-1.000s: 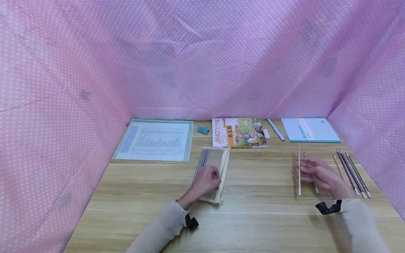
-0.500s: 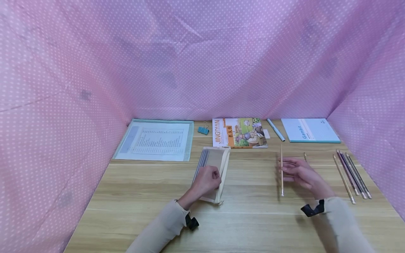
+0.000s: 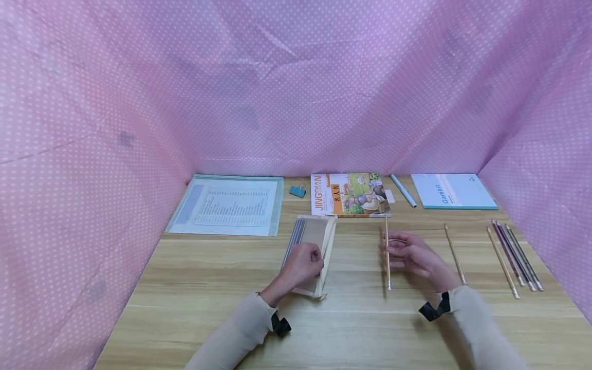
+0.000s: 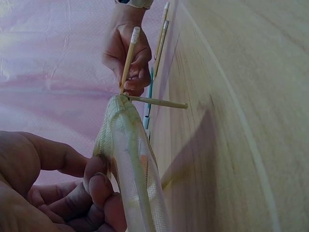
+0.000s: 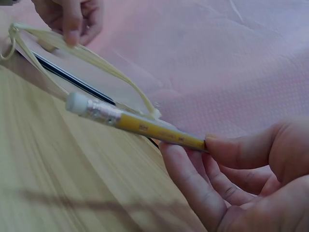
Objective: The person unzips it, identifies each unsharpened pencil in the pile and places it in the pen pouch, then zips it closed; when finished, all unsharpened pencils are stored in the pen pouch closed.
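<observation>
My left hand [image 3: 302,263] pinches the edge of a cream zippered pencil pouch [image 3: 329,239] at the table's middle. The right wrist view shows the pouch's mouth [image 5: 104,65] gaping, with dark striped pencils [image 5: 72,77] inside. To the right of the pouch, my right hand [image 3: 413,259] pinches a yellow pencil [image 5: 159,131] between thumb and fingers, held above the table. Its white eraser [image 5: 76,103] points toward my body. Another yellow pencil [image 3: 454,252] lies right of that hand. Farther right lie a yellow pencil [image 3: 503,262] and several dark pencils [image 3: 518,257].
Along the back stand out a sheet in a mesh-edged folder [image 3: 226,205], a teal binder clip [image 3: 297,191], a book [image 3: 353,195], a white eraser [image 3: 390,196], a light blue pen [image 3: 404,190] and a Gambit notebook [image 3: 455,191]. Pink dotted cloth [image 3: 296,103] encloses the table.
My right hand has moved left with the yellow pencil, toward the pouch, uncovering the pencils lying on the right. The left hand and pouch have stayed in place.
</observation>
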{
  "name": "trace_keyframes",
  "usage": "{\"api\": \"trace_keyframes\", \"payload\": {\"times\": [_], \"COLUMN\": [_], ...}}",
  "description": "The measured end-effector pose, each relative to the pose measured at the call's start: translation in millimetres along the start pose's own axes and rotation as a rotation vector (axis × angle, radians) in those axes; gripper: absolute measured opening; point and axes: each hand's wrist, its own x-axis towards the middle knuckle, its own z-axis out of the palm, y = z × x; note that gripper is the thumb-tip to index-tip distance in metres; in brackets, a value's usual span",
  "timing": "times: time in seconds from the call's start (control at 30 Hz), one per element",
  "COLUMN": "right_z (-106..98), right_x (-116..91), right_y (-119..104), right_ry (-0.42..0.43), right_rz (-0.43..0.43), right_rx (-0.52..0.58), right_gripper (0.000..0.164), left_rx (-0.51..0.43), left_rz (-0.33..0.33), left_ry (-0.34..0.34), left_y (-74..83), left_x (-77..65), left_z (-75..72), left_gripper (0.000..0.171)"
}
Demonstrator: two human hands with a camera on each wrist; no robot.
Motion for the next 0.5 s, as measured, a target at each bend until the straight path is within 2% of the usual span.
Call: {"api": "trace_keyframes", "payload": {"times": [0.2, 0.43, 0.5], "right_z": [16, 36, 41], "right_x": [11, 23, 27], "right_y": [10, 21, 24], "right_ry": [0.013, 0.055, 0.053], "right_rz": [0.028, 0.098, 0.108], "right_rx": [-0.044, -0.082, -0.085], "right_gripper": [0.035, 0.052, 0.051], "left_rx": [-0.001, -0.003, -0.005], "left_rz": [-0.002, 0.001, 0.004], "left_ry": [-0.002, 0.003, 0.006], "left_y": [-0.9, 0.5, 0.6], "left_x": [0.0, -0.5, -0.8], "left_z": [0.5, -0.1, -0.6], "left_gripper": [0.012, 0.012, 0.012]}}
